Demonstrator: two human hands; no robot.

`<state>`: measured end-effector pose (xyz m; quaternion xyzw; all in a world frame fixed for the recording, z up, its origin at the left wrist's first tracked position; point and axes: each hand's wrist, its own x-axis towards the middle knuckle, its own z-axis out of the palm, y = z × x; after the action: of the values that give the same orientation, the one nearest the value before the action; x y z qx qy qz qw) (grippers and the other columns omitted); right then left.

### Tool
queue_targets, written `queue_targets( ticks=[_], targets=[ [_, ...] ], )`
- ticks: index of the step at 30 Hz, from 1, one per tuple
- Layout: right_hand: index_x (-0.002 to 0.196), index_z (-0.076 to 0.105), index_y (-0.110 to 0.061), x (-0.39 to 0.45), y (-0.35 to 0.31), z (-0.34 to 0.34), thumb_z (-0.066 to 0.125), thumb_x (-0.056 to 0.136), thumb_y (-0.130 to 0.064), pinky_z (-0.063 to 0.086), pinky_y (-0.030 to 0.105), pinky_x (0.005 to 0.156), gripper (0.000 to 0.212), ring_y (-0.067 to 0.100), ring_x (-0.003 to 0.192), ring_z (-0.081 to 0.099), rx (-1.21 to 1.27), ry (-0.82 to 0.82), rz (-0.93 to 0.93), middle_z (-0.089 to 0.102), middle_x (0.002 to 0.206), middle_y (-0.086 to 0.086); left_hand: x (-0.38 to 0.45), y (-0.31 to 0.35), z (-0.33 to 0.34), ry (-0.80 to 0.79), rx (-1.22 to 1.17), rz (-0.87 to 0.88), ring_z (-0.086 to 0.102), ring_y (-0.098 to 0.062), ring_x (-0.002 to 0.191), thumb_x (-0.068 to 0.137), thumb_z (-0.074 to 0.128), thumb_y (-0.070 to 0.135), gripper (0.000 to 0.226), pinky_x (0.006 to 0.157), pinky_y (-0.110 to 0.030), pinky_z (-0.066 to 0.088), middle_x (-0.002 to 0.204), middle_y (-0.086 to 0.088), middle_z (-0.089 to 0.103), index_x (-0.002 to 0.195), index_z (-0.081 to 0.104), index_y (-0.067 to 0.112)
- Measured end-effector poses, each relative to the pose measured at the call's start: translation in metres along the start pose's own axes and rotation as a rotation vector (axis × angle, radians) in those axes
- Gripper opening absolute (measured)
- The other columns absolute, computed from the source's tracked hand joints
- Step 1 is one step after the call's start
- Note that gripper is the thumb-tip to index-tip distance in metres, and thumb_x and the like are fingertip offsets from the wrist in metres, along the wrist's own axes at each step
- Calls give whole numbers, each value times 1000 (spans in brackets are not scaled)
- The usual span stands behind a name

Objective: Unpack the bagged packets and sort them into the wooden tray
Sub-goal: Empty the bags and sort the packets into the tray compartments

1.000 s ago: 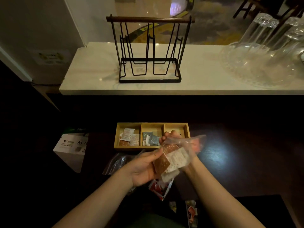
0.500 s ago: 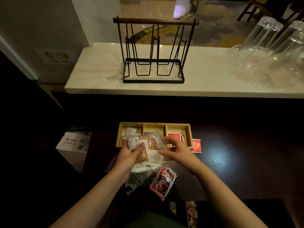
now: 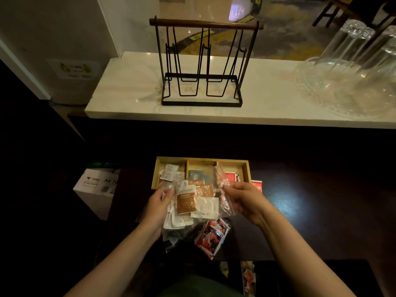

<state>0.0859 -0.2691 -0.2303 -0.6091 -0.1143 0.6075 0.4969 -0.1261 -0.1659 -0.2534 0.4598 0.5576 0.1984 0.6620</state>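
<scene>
Reading "A4 70" on box (image 3: 97,185) w/ logo

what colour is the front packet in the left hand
Orange-brown with small white dots and a white top, front packet, left hand, head view.

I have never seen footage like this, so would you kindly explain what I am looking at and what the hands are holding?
There is no machine here: a camera worn on a person's head looks down at their two bare hands. The left hand holds a stack of brown and white packets; the right hand pinches a clear plastic bag. On the dark table sits a wooden tray with three compartments, already partly filled, and a bag of red packets lies nearer the person.
</scene>
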Motion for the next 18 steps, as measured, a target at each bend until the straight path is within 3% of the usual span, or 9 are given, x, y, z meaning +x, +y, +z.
queue_targets(
  ticks=[2,4,8,12,15,18],
  targets=[
    [80,71,-4,0,2,-1,60,87,-5,55,23,54,14,15,62,62,40,-41,24,67,73,7,3,-6,-3,17,50,-1,69,-29,92,95,52,27,18,88,-56,53,102,-12,72,103,64,16],
    [79,71,-3,-2,2,3,59,86,-1,56,23,55,14,15,62,63,52,-53,28,68,72,7,2,-9,-1,46,104,-2,66,-23,89,95,53,19,19,80,-46,55,105,-9,68,112,57,13],
    [84,69,0,2,9,13,62,82,0,58,28,62,7,18,66,67,-12,-37,63,71,77,10,-5,-11,9,28,175,93,61,-11,86,91,53,2,55,71,-34,55,98,7,58,132,32,32],
    [80,68,-6,4,25,36,65,83,-4,56,26,65,4,14,65,66,-312,16,56,70,77,6,-11,-17,22,-128,364,149,55,-2,88,93,50,3,22,69,-20,49,109,9,54,106,55,20],
    [72,63,-15,10,38,47,67,83,-8,53,22,58,14,4,57,64,-460,84,30,66,72,1,-11,-24,25,-205,445,118,59,-11,97,92,54,12,15,78,-26,51,104,7,59,93,58,26],
    [72,62,-19,15,47,52,67,83,-11,58,32,69,14,14,74,67,-562,166,-13,67,79,1,-12,-24,30,-231,525,122,57,-7,90,93,54,19,13,67,-14,41,94,10,59,87,58,29]
  ],
)
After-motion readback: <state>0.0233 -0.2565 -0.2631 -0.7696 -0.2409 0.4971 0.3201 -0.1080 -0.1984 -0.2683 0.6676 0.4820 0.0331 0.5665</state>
